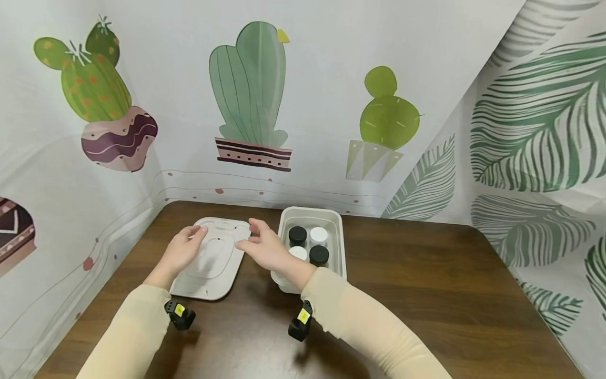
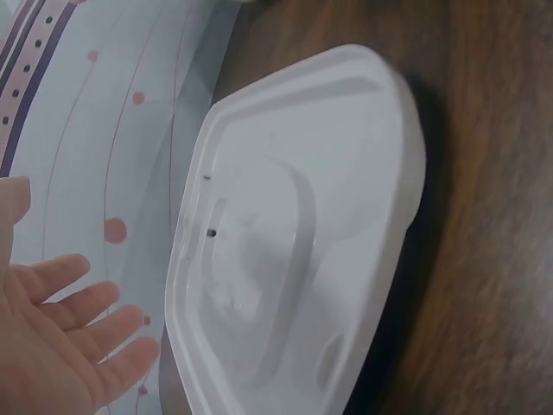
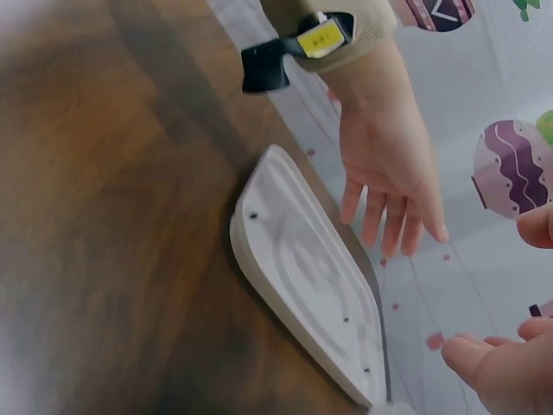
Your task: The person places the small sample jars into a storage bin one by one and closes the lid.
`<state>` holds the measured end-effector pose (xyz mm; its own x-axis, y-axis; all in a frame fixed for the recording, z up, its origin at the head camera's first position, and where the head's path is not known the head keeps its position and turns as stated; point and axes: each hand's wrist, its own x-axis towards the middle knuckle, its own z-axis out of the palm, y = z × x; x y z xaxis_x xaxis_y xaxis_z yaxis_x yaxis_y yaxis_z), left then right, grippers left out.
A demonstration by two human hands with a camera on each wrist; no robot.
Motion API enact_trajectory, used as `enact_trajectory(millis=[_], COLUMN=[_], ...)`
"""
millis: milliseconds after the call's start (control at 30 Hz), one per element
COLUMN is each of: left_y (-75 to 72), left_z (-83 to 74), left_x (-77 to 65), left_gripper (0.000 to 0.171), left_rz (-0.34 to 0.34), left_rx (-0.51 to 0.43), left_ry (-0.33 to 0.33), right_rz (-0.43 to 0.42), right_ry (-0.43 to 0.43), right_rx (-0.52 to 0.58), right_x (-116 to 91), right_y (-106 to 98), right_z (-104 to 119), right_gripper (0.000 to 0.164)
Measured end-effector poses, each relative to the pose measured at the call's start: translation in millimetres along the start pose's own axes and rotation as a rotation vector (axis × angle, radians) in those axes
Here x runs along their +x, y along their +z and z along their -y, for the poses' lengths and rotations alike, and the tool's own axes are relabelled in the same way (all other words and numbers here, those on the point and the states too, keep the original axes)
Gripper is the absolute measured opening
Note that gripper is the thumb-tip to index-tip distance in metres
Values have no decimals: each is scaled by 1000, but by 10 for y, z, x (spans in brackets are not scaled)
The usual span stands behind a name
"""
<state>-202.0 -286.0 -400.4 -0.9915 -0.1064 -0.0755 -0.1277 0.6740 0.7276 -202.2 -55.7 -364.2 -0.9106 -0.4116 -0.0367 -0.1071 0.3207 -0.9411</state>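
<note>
A white plastic lid [image 1: 194,284] with rounded corners and a raised middle lies flat on the table at the left, a few small dark specks on it. Over its left side hovers my left hand [image 1: 182,250], fingers extended and apart from it in the left wrist view. My right hand [image 1: 267,248] is above the lid's right edge, thumb and fingers spread with nothing between them. Just right of it stands a white plastic box [image 1: 337,237] holding jars with black caps [image 1: 297,235] and white caps [image 1: 319,235]. My right forearm partly hides the box's near end.
Both hands work over a brown wooden table [image 1: 426,295]. A white cloth printed with cacti [image 1: 322,105] hangs behind and to the left, and a leaf-printed cloth [image 1: 535,131] hangs at the right. Each wrist carries a small black camera [image 1: 299,327].
</note>
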Motion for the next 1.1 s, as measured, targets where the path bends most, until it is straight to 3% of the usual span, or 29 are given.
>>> enact_trajectory(millis=[267, 633, 1100], left_y=[-85, -176, -217], left_z=[87, 302, 434], left_x=[19, -11, -44], left_gripper=[79, 81, 87], left_rz=[45, 44, 113], left_rx=[18, 88, 114], left_ry=[-33, -73, -139], right_rz=[-19, -34, -46], right_ry=[90, 130, 192], right_rx=[130, 143, 210], right_x=[7, 19, -12], right_y=[175, 450, 670], right_z=[-34, -153, -364], right_gripper=[73, 71, 70])
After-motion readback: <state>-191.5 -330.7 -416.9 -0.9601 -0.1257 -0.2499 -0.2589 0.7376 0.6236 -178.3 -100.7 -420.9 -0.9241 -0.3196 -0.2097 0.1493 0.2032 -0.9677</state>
